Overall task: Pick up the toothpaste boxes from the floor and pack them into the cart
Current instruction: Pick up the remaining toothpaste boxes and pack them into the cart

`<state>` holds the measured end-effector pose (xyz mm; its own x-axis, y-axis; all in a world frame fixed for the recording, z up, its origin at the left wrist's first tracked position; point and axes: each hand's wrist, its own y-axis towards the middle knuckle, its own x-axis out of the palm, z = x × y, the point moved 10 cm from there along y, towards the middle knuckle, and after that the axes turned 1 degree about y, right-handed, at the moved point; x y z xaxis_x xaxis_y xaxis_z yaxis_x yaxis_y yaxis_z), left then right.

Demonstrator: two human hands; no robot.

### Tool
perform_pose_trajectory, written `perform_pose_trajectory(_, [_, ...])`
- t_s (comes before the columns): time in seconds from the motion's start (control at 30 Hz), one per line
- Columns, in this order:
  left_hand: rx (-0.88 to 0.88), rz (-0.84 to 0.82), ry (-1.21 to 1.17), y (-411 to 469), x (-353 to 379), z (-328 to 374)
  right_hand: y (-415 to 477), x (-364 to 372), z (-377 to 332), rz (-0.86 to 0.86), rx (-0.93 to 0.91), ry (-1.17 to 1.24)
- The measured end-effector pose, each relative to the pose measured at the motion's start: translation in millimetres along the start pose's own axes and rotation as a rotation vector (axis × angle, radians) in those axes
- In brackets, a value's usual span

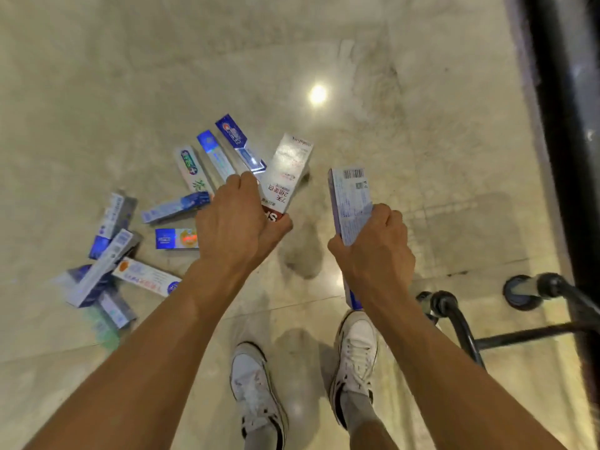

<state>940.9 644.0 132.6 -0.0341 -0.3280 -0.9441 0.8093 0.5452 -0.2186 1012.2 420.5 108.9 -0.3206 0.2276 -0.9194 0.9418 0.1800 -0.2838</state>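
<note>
My left hand (233, 219) is closed around a white and red toothpaste box (287, 172), held above the floor. My right hand (373, 241) grips a pale blue toothpaste box (349, 203) with a barcode at its far end; its lower end shows below my wrist. Several more blue and white toothpaste boxes (117, 254) lie scattered on the floor to the left, some partly hidden behind my left hand. At the right, the cart (552, 332) shows only its black lower frame and wheels.
The floor is glossy beige tile with a light reflection (318, 94). My two white sneakers (355, 352) stand at the bottom centre. A cart wheel (519, 292) and a dark upright bar (565, 125) sit at the right edge.
</note>
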Motion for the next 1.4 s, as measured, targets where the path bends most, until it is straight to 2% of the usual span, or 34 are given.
perform_pose_trajectory(0.23, [-0.134, 0.019, -0.062, -66.2, -252.6, 68.6, -45.7, -257.8, -80.4, 0.005, -0.125, 0.056])
perform_pose_trajectory(0.4, [-0.165, 0.049, -0.065, -134.6, -431.7, 124.8, -102.0, -433.5, -102.7, -0.009, -0.098, 0.136])
perform_pose_trajectory(0.5, [-0.165, 0.052, -0.040, -169.1, -510.2, 167.1, -135.3, -523.2, -103.1, 0.030, -0.102, 0.130])
perform_pose_trajectory(0.63, [-0.026, 0.048, 0.017, -196.1, -575.1, 246.5, -172.7, -614.7, -73.2, 0.109, -0.028, 0.171])
perform_pose_trajectory(0.77, [0.166, 0.044, 0.049, -212.7, -601.4, 329.5, -203.3, -672.3, -13.2, 0.176, 0.128, 0.190])
perform_pose_trajectory(0.93, [0.442, 0.022, 0.082, -241.4, -583.3, 433.6, -265.7, -709.8, 90.1, 0.302, 0.434, 0.264])
perform_pose_trajectory(1.07, [0.709, -0.031, 0.074, -292.0, -545.6, 519.4, -343.9, -714.8, 175.0, 0.378, 0.679, 0.317])
perform_pose_trajectory(1.23, [0.953, -0.140, 0.096, -378.0, -495.5, 599.3, -446.8, -706.1, 265.7, 0.434, 0.938, 0.335])
perform_pose_trajectory(1.4, [1.095, -0.192, 0.165, -452.4, -450.6, 652.2, -527.5, -694.6, 336.4, 0.482, 1.131, 0.361])
